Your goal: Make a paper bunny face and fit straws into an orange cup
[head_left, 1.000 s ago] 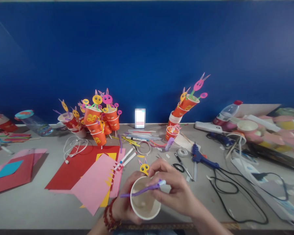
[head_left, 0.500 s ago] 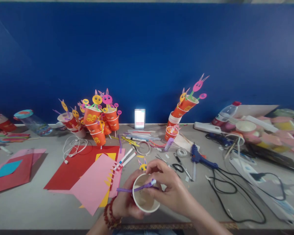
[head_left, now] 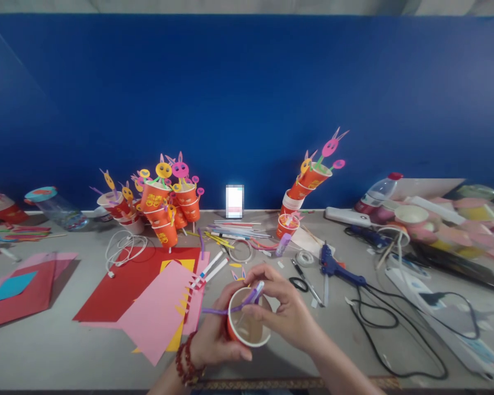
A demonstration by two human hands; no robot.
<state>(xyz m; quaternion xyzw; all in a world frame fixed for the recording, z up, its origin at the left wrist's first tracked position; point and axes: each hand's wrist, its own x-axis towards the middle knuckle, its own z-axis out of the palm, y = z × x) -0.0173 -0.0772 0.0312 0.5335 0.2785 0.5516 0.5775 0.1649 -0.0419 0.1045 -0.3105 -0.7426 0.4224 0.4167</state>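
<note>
My left hand (head_left: 212,340) is wrapped round a red paper cup (head_left: 253,332), whose white rim and pale inside tilt toward me. Across the mouth lies a purple pipe cleaner (head_left: 216,311), its left end sticking out past the rim. My right hand (head_left: 286,307) pinches the pipe cleaner's other part over the cup, where a whitish tip shows between thumb and fingers. Just behind the cup, a yellow paper face with pointed ears (head_left: 239,274) is partly hidden by my fingers.
Decorated red cups (head_left: 158,197) stand stacked at the back left, more (head_left: 304,186) at the back right. A blue glue gun (head_left: 340,266) with a trailing black cord lies right, near a power strip (head_left: 444,318). Pink paper (head_left: 160,312) lies left; a phone (head_left: 235,201) stands behind.
The cup has shifted slightly right and up, tilting a little. My right hand has drawn the pipe cleaner's right part upward, so it now bends more steeply over the cup.
</note>
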